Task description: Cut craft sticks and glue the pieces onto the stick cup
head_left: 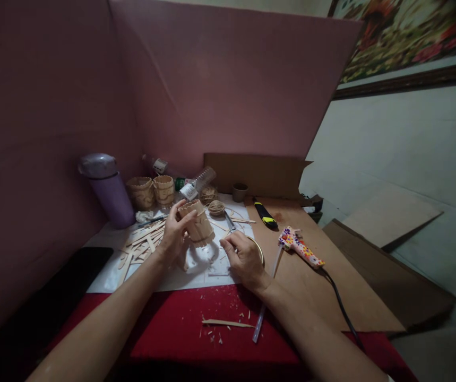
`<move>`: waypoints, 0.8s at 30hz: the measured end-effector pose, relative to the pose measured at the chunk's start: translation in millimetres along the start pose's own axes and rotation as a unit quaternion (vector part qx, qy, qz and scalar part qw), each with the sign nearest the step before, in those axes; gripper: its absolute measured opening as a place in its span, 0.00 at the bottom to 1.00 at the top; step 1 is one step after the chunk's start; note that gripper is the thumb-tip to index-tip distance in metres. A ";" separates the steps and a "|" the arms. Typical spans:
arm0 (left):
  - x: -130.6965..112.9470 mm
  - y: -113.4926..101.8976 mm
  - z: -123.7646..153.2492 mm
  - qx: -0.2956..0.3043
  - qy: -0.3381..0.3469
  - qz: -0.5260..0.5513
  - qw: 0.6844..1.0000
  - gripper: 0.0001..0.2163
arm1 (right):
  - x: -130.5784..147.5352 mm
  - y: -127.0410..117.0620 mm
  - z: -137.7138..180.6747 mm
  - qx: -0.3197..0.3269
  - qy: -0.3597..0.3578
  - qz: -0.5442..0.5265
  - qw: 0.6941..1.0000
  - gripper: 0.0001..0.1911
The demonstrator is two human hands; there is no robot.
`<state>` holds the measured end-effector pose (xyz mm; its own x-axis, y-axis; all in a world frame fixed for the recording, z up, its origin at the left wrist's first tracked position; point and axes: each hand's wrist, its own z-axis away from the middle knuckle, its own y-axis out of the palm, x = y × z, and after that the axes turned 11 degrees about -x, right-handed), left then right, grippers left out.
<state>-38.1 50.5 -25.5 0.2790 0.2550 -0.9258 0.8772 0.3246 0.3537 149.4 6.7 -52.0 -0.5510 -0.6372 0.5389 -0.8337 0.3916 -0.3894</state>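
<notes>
My left hand (pixel 173 231) is wrapped around the side of a small wooden-stick cup (pixel 200 228), which is tilted above the white paper (pixel 164 284). Just right of the cup, my right hand (pixel 246 260) is closed with its fingertips pinched together; whatever is in them is too small to make out. Beyond its knuckles lies a grey metal tool (pixel 230 222), partly hidden. A round ring-shaped item (pixel 258 250) shows from behind this hand. Loose wooden sticks (pixel 144 244) are heaped left of my left hand. A ball of twine (pixel 215 208) sits behind the cup.
Two similar wooden cups (pixel 164 191), a purple tumbler (pixel 112 193) and a clear plastic bottle (pixel 198 183) stand or lie at the back left. On the brown board are a yellow-black cutter (pixel 265 215) and a flowered glue gun (pixel 301 249) with its cord. Shavings litter the red cloth (pixel 172 329).
</notes>
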 end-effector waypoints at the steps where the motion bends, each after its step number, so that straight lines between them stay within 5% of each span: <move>1: -1.2 0.5 0.6 -0.002 -0.011 0.012 1.000 0.31 | 0.2 -0.1 -0.3 -0.003 0.001 -0.001 1.000 0.12; 7: 0.7 2.4 1.0 0.016 -0.034 0.066 0.997 0.22 | 1.3 0.1 -2.0 -0.015 0.005 0.003 1.000 0.10; 17: -3.1 3.6 6.5 0.022 -0.052 0.079 0.995 0.21 | 2.9 -1.8 -1.7 -0.011 0.022 -0.022 0.999 0.06; 24: -1.0 -0.5 8.2 0.138 -0.112 0.129 0.976 0.22 | 1.2 0.8 2.2 0.045 0.048 -0.043 0.997 0.39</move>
<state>-35.6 42.6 -25.8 0.5564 0.0812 -0.8269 0.8291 0.0109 0.5589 148.1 4.8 -53.3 -0.4818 -0.5977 0.6408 -0.8739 0.2733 -0.4020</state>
